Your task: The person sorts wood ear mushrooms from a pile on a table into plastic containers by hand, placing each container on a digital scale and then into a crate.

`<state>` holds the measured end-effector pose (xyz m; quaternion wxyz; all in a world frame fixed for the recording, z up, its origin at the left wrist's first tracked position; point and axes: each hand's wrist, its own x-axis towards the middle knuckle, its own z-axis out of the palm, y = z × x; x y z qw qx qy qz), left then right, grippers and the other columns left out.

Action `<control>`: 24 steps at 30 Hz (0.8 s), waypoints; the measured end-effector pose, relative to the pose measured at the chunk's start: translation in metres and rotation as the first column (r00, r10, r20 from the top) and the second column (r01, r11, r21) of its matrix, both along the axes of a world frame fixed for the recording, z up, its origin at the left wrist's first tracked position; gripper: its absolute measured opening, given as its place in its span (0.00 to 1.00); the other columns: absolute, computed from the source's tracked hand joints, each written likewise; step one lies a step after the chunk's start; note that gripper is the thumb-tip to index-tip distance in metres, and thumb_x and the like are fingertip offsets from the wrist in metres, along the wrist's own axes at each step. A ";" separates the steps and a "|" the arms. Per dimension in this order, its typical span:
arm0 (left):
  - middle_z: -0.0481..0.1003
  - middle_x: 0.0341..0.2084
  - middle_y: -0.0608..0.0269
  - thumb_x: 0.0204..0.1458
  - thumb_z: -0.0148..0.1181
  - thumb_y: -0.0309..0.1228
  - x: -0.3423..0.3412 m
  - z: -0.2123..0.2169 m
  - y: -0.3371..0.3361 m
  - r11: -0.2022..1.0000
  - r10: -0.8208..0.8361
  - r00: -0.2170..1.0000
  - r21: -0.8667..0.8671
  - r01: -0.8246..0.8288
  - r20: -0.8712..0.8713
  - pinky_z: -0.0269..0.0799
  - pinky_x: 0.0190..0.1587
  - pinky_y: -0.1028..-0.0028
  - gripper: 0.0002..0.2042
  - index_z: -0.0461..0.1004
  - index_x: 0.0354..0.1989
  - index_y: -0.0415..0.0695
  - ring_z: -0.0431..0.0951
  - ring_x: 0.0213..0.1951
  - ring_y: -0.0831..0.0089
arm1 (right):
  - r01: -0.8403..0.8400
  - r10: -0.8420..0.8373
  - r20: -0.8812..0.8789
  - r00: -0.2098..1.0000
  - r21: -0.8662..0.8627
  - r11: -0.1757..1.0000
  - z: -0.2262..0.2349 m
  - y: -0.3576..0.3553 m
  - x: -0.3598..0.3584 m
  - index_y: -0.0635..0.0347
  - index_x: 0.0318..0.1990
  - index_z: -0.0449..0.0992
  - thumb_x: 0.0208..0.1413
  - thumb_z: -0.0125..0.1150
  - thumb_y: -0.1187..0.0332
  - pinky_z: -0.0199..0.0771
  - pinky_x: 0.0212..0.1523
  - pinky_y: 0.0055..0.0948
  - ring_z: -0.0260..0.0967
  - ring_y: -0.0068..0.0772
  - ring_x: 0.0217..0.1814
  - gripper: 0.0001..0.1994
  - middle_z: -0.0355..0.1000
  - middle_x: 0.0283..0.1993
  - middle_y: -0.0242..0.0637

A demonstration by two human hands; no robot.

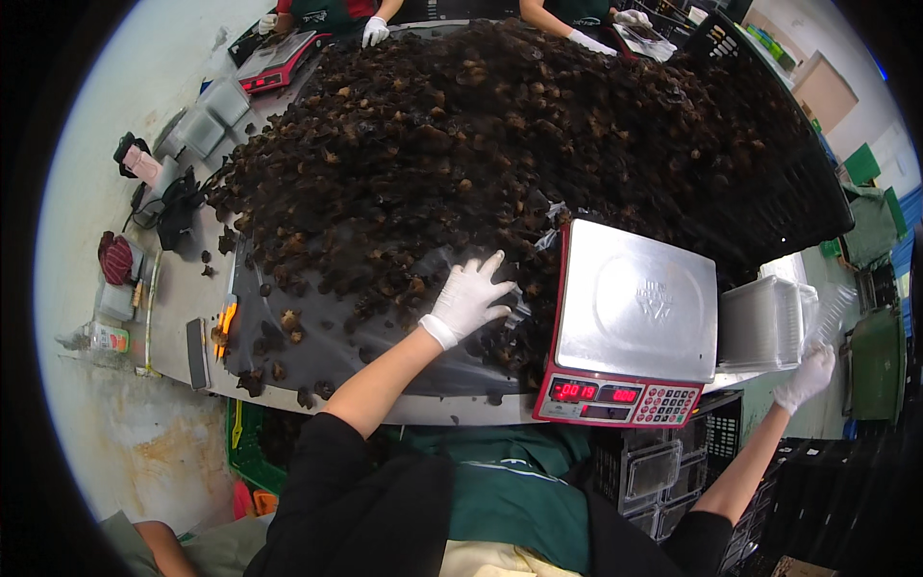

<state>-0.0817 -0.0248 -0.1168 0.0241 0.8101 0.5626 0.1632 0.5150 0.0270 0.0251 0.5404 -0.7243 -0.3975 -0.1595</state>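
A large heap of dark brown wood ear mushrooms [404,163] covers the table. My left hand [468,300], in a white glove, is over the near edge of the heap, its fingers spread and nothing seen in them. Beside it lies a crumpled bit of clear plastic [519,310]. To the right stands a red digital scale [635,298] with a bare metal plate. My gloved right hand [808,380] is off to the far right, closed on the lower part of a clear plastic container [838,313]. A stack of clear plastic containers [760,325] stands between that hand and the scale.
A black crate [769,144] borders the heap at right. Orange cutters [226,322] and a dark bar [197,353] lie at left. Across the table, co-workers' gloved hands [376,32] are near another red scale [276,62]. Black crates [817,510] stand at lower right.
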 end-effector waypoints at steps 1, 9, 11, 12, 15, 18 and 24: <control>0.66 0.61 0.52 0.45 0.68 0.44 -0.004 -0.009 -0.001 1.000 0.016 1.000 0.001 -0.016 -0.002 0.70 0.51 0.55 0.21 0.78 0.49 0.58 0.71 0.52 0.53 | -0.147 0.151 -0.120 0.981 0.045 0.988 0.015 -0.014 -0.036 0.66 0.44 0.77 0.65 0.47 0.68 0.72 0.40 0.30 0.71 0.33 0.37 0.13 0.76 0.37 0.40; 0.76 0.36 0.53 0.47 0.64 0.28 -0.014 -0.018 0.028 0.971 0.143 0.736 0.050 -0.234 0.661 0.75 0.44 0.65 0.09 0.77 0.37 0.40 0.78 0.39 0.54 | -0.171 0.843 0.376 0.385 -0.868 0.465 -0.017 -0.108 -0.232 0.55 0.32 0.78 0.47 0.60 0.75 0.73 0.31 0.41 0.73 0.44 0.33 0.05 0.73 0.28 0.41; 0.78 0.36 0.54 0.47 0.67 0.28 -0.010 0.005 0.036 0.938 0.245 0.573 -0.043 -0.343 0.782 0.74 0.45 0.69 0.11 0.78 0.39 0.38 0.80 0.40 0.60 | -0.325 0.928 0.220 0.301 -0.891 0.316 -0.032 -0.107 -0.256 0.59 0.32 0.77 0.53 0.61 0.70 0.71 0.28 0.43 0.70 0.47 0.28 0.03 0.69 0.22 0.41; 0.79 0.37 0.55 0.47 0.68 0.27 -0.002 0.022 0.039 0.945 0.228 0.540 -0.051 -0.322 0.810 0.74 0.46 0.71 0.12 0.78 0.40 0.38 0.80 0.40 0.63 | -0.395 0.934 0.254 0.250 -0.854 0.338 -0.041 -0.108 -0.258 0.60 0.34 0.76 0.53 0.61 0.70 0.70 0.28 0.44 0.70 0.47 0.29 0.05 0.69 0.23 0.41; 0.78 0.40 0.57 0.49 0.67 0.24 0.037 0.097 0.032 0.990 0.016 0.553 0.062 -0.123 0.833 0.74 0.48 0.71 0.10 0.79 0.41 0.41 0.79 0.43 0.66 | -0.488 0.950 0.262 0.172 -0.815 0.313 -0.044 -0.104 -0.268 0.60 0.37 0.74 0.53 0.61 0.69 0.69 0.29 0.44 0.69 0.47 0.30 0.07 0.69 0.24 0.41; 0.75 0.46 0.56 0.49 0.66 0.24 0.091 0.122 0.023 0.980 -0.198 0.501 0.157 0.122 0.842 0.76 0.48 0.67 0.10 0.79 0.40 0.44 0.78 0.45 0.64 | -0.545 0.966 0.233 0.114 -0.798 0.257 -0.043 -0.096 -0.280 0.60 0.37 0.74 0.53 0.61 0.69 0.69 0.30 0.44 0.69 0.47 0.29 0.06 0.68 0.25 0.41; 0.65 0.62 0.60 0.39 0.69 0.34 0.125 0.099 0.015 0.893 -0.449 0.848 0.169 0.417 0.280 0.67 0.55 0.56 0.26 0.76 0.53 0.57 0.68 0.54 0.54 | -0.595 0.974 0.183 0.133 -0.772 0.226 -0.045 -0.090 -0.280 0.55 0.31 0.76 0.48 0.64 0.72 0.69 0.33 0.44 0.69 0.47 0.33 0.04 0.68 0.26 0.40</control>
